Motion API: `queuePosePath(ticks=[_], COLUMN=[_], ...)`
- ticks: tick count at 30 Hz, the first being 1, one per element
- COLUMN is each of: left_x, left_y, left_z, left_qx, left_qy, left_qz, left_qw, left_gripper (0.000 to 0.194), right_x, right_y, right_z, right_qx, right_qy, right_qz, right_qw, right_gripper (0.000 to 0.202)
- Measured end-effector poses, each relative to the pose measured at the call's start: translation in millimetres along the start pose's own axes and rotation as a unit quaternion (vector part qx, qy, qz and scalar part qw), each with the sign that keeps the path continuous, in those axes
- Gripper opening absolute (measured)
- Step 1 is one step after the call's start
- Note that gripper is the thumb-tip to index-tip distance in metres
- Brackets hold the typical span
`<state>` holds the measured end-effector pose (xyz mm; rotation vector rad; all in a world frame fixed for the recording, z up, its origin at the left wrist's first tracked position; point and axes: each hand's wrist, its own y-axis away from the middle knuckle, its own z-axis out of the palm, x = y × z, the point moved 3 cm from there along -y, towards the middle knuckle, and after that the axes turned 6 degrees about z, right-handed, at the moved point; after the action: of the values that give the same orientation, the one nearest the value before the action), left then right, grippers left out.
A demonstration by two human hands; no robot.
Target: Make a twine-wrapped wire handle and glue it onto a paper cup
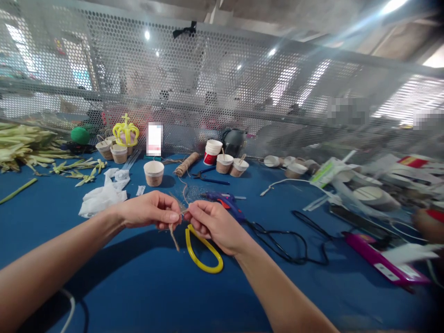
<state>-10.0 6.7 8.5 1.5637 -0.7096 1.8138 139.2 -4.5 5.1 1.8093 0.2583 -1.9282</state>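
Both my hands pinch a thin brown twine (174, 238) over the middle of the blue table. My left hand (152, 212) is closed on it, and a short frayed end hangs below the fingers. Close beside it, my right hand (211, 224) grips the same twine, which runs up and back toward a twine roll (187, 164). Under my right hand lies a pair of scissors with a yellow handle loop (204, 259); their blades are mostly hidden. A blue and red glue gun (227, 201) rests just behind that hand.
Beyond my hands stand a paper cup (154, 175), blue-handled pliers (211, 178) and several twine-wrapped cups (225, 164). White crumpled plastic (104, 199) lies left. Black cable (277, 243) leads toward a purple power strip (385, 261) at right. A perforated metal screen (243, 88) borders the table's back.
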Motion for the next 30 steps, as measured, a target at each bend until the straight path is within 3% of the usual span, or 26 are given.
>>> queuePosePath(ticks=[4,8,18,25,30], left_x=[1,-3,-3,-2,-3], left_y=[-3,-6,-7,-7,-7], left_z=[-3.9,-7.6,3.4,3.1,4.1], left_qx=[0.083,0.164,0.167,0.177,0.147], left_qy=[0.055,0.109,0.13,0.118,0.133], left_qz=[0.052,0.109,0.174,0.184,0.186], left_qw=[0.994,0.974,0.962,0.96,0.962], left_gripper=[0.025,0.023,0.016,0.016,0.015], right_x=[0,5,5,7,3], right_y=[-3,-3,-6,-7,-7], right_z=[-5,3,7,6,3], right_qx=[0.056,0.003,0.018,0.061,0.06], right_qy=[-0.055,-0.083,-0.228,-0.186,-0.168], right_qz=[-0.041,-0.005,-0.053,-0.08,-0.097], right_qw=[0.996,0.997,0.972,0.977,0.979], right_gripper=[0.033,0.027,0.022,0.02,0.02])
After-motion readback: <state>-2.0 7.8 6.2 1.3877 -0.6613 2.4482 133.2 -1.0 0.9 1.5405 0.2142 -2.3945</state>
